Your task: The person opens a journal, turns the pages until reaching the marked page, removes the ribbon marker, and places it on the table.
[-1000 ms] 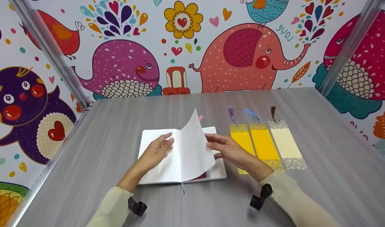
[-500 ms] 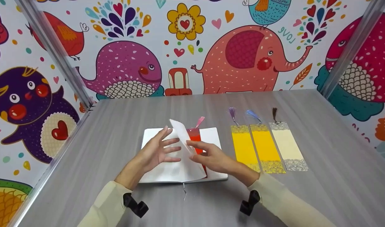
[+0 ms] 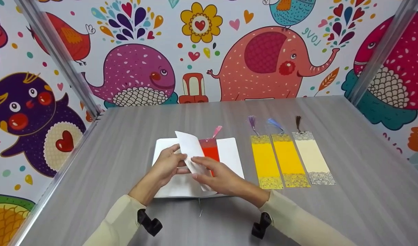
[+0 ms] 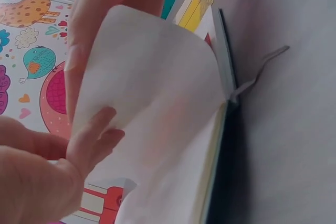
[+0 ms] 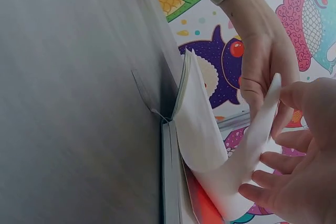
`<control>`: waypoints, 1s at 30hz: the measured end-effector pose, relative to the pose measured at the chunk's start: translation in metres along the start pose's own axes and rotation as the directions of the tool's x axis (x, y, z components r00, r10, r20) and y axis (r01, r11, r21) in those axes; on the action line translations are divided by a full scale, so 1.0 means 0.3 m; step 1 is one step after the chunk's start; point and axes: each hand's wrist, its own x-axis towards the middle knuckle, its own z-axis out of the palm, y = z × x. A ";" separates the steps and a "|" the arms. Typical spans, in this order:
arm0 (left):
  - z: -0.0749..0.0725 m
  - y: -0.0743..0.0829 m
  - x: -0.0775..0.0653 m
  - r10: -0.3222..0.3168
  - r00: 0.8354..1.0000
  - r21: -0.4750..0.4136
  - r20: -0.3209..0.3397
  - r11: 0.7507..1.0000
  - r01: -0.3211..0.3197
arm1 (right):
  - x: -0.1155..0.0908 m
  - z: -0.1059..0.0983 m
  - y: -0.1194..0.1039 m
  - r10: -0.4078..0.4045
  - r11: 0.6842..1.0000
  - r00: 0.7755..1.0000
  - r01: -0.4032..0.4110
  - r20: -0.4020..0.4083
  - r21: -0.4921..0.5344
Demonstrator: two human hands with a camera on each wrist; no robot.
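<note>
In the head view an open notebook [image 3: 231, 150] with blank white pages lies on the table. A raised notebook page [image 3: 189, 143] stands up near its middle. My left hand [image 3: 168, 165] pinches that page's free edge between thumb and fingers, as the left wrist view of the page [image 4: 142, 66] also shows. My right hand [image 3: 222, 176] touches the page's other side with fingers spread and fairly straight, seen too in the right wrist view of the right hand [image 5: 299, 161]. Behind the page lies a red bookmark [image 3: 210, 152] with a pink tassel [image 3: 217, 131], its lower part hidden.
Right of the notebook lie two yellow bookmarks, the left yellow bookmark [image 3: 266, 160] and the right yellow bookmark [image 3: 290, 159], and a cream bookmark [image 3: 313, 157], all tasselled. A ribbon [image 3: 200, 208] trails from the notebook's front edge. A patterned wall [image 3: 202, 61] stands behind the table.
The page has swung leftward, uncovering the red bookmark. My right hand moved left with it. My left hand, spread half a second ago, now pinches the page's edge.
</note>
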 end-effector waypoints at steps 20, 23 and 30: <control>-0.210 0.035 0.008 0.018 0.986 0.265 -0.167 0.964 0.028 | 0.007 -0.050 0.093 0.057 0.994 0.997 -0.061 -0.048 -0.092; -0.226 0.026 0.010 0.023 0.983 0.328 -0.185 0.944 0.039 | 0.012 -0.061 0.111 0.042 0.993 0.997 -0.049 -0.063 -0.112; -0.242 0.006 0.015 0.128 0.962 0.562 -0.241 0.827 0.031 | 0.024 -0.086 0.142 0.059 0.985 0.995 -0.071 -0.075 -0.160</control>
